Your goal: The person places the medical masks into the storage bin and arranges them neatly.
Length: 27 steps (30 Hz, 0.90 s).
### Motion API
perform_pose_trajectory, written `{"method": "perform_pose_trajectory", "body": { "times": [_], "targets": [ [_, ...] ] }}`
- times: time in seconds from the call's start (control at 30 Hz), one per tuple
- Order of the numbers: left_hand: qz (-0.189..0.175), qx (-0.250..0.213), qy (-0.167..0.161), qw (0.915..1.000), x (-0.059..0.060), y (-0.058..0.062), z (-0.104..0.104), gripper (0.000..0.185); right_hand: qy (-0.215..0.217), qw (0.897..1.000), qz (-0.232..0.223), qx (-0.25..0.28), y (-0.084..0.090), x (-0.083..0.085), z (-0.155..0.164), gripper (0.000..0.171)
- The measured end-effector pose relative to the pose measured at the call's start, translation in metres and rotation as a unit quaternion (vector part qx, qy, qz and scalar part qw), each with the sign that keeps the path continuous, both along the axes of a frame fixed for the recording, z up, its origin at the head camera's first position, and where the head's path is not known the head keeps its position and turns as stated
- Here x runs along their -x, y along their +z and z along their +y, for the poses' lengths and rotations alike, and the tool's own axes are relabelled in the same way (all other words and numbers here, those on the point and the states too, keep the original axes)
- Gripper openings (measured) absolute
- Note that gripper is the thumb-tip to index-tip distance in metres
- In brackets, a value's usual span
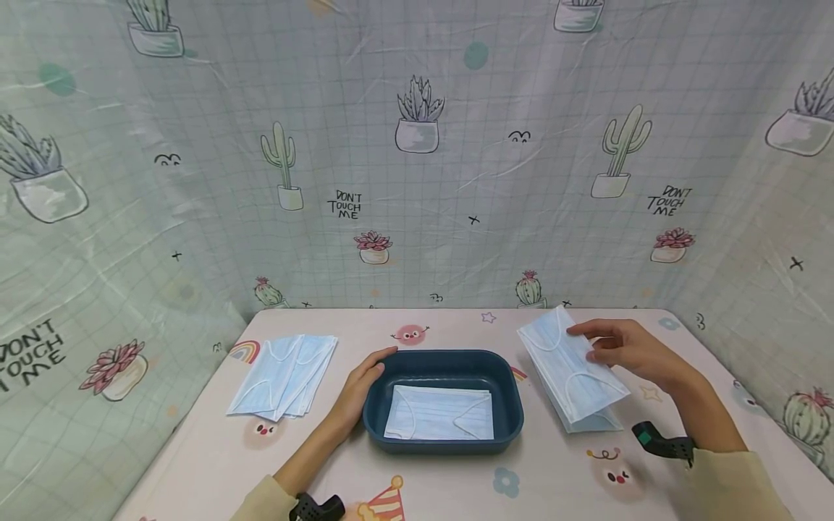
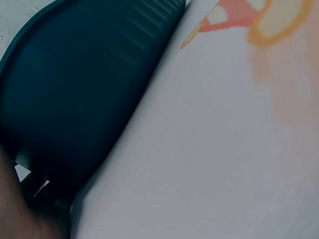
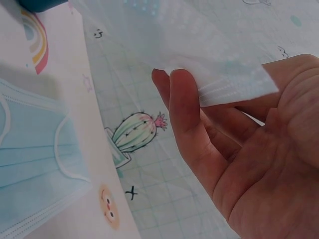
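Note:
A dark blue tray (image 1: pixel 512 405) sits mid-table with one light blue face mask (image 1: pixel 439 414) lying flat in it. My left hand (image 1: pixel 373 369) grips the tray's left rim, thumb on top; the left wrist view shows only the tray's dark side (image 2: pixel 75 99) up close. My right hand (image 1: pixel 591 344) pinches a face mask (image 1: pixel 573 370) by its upper edge and holds it tilted above a small pile of masks (image 1: pixel 589 421) right of the tray. In the right wrist view the held mask (image 3: pixel 214 55) lies against my fingers (image 3: pixel 184 104), above the pile (image 3: pixel 35 159).
Another pile of several masks (image 1: pixel 283 376) lies fanned out left of the tray. The table (image 1: pixel 554 477) has a pale cartoon-print cover. A cactus-print plastic curtain (image 1: pixel 417 181) closes it in at the back and both sides.

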<state>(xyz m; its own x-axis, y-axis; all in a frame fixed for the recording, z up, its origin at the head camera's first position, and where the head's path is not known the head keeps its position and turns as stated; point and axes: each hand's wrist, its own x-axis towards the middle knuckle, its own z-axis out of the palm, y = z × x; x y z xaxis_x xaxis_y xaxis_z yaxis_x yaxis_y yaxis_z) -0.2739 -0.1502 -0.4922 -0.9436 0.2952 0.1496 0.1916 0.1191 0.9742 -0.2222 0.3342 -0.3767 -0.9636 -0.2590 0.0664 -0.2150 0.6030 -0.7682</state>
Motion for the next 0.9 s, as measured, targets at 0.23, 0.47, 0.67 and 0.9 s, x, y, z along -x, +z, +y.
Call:
{"method": "perform_pose_trajectory", "body": {
  "times": [0.23,0.47,0.67,0.9],
  "targets": [
    [0.002,0.003,-0.002,1.0,0.0,0.0004,0.0002,0.041,-0.001,1.0,0.0,-0.003,0.0002,0.0007,-0.0022,0.046],
    [0.0,0.001,0.0,1.0,-0.0006,0.0009,0.0,0.041,0.007,1.0,0.002,0.004,0.0009,0.0001,-0.0038,0.046],
    [0.0,0.001,0.001,1.0,-0.0009,0.0,-0.0002,0.041,0.01,1.0,0.01,0.001,0.0029,-0.0013,-0.0025,0.045],
    [-0.003,0.002,-0.001,1.0,-0.0011,0.0,-0.0002,0.041,0.01,1.0,0.014,0.003,0.006,-0.0033,-0.0031,0.044]
  ]
}}
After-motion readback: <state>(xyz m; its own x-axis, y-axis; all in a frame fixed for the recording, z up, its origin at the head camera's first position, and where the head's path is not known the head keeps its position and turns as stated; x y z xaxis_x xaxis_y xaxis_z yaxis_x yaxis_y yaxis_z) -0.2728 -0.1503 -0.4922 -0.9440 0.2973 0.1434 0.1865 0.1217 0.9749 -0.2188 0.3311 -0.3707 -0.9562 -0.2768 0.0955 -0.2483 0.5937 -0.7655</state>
